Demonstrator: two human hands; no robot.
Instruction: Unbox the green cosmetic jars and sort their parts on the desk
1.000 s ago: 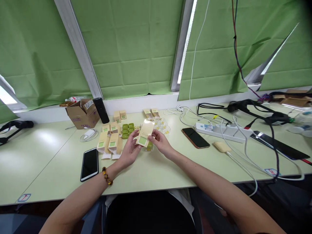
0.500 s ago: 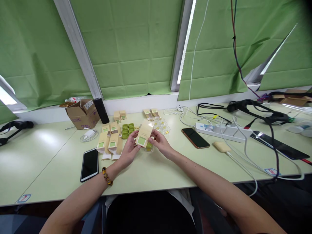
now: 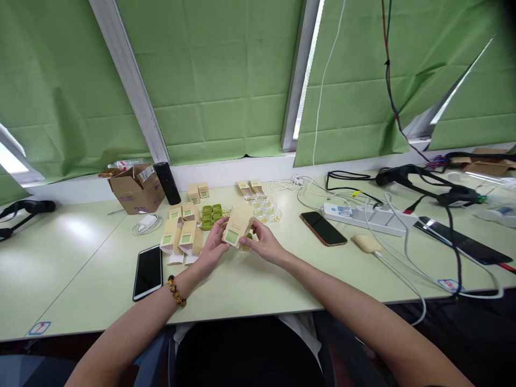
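A beige paper box (image 3: 238, 221) with a green window is held between my two hands above the table. My left hand (image 3: 214, 248) grips its left edge, and my right hand (image 3: 263, 242) has its fingers closed on the right edge. Beneath the box, a small clear and green cup (image 3: 246, 245) is partly hidden. Just left of my hands sit several green cups (image 3: 212, 215) in rows. Clear cups with yellow bottoms (image 3: 266, 210) stand behind my right hand. More beige boxes (image 3: 189, 237), with flaps out, lie left of my left hand.
A black phone (image 3: 147, 272) lies at the left, another phone (image 3: 323, 228) at the right. Beyond it are a white power strip (image 3: 368, 217), cables and a beige charging case (image 3: 366, 243). A cardboard box (image 3: 137, 191) and black cylinder (image 3: 167, 184) stand at the back left.
The beige box has turned and tilted in my hands, so its side now shows more. My right hand has shifted slightly lower along its edge.
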